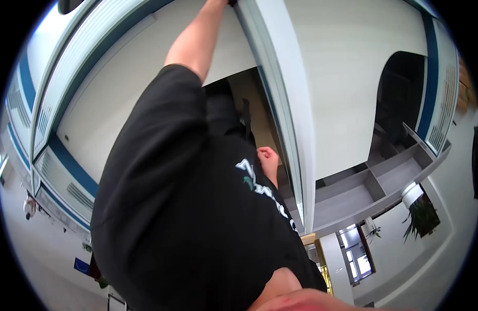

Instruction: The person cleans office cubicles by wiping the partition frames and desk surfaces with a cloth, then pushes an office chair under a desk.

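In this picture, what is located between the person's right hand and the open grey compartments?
In the head view, a long pale divider runs between the right hand and the grey compartments.

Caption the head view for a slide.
Left arm stretched over a cream desktop and out of frame beside a pale partition; right hand loosely curled beside a black T-shirt.

Big white letters (262,189) run across the black T-shirt (171,207), just beside the right grip (268,159), but they are too bent and slanted to read.
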A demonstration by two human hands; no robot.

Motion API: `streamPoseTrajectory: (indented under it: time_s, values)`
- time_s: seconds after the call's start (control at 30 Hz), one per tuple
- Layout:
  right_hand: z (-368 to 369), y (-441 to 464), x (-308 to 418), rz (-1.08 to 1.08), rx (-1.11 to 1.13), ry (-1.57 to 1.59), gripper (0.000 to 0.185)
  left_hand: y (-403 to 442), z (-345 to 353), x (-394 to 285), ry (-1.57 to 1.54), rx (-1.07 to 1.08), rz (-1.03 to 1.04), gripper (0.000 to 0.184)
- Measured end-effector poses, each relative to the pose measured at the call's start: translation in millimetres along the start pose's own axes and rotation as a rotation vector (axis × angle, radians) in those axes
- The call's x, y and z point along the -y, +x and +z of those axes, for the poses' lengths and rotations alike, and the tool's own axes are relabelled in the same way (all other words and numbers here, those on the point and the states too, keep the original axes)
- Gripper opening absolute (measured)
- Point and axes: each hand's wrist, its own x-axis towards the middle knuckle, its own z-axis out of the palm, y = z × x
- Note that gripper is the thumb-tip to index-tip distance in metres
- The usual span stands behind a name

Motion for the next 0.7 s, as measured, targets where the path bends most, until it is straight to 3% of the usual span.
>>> streamPoseTrajectory:
  time_s: [0.13,0.2,0.33,0.37,0.43,0.47,0.53,0.6,0.7]
  values:
    - [-23,5,-56,0.001,0.033,0.079,0.004,-63,-11,-4,-0.206,0.192,0.055,0.051]
    - [-48,8,-93,-0.175,0.047,-0.043,0.006,-113,-24,12,-0.191,0.161,0.174,0.049]
    - [-125,-20,-195,-0.018,-0.024,0.103,0.013,-253,-62,20,-0.067,0.134,0.18,0.044]
    - [-148,-27,-224,-0.005,-0.062,0.156,0.014,-297,-69,29,-0.369,0.189,0.077,0.043]
    - [-199,-61,-279,0.017,-0.109,0.236,0.014,-390,-86,32,-0.338,0.167,0.085,0.047]
    - [-216,-80,-300,0.026,-0.103,0.266,0.014,-431,-100,27,-0.099,0.011,0.092,0.053]
    - [-274,-91,-392,-0.001,-0.075,0.231,0.014,-516,-114,26,-0.25,0.141,0.178,0.045]
    - [-299,-128,-413,0.035,-0.13,0.231,0.014,-593,-140,42,-0.004,0.152,0.126,0.042]
    - [-340,-180,-460,0.077,-0.136,0.091,0.011,-704,-166,37,0.035,0.189,0.059,0.041]
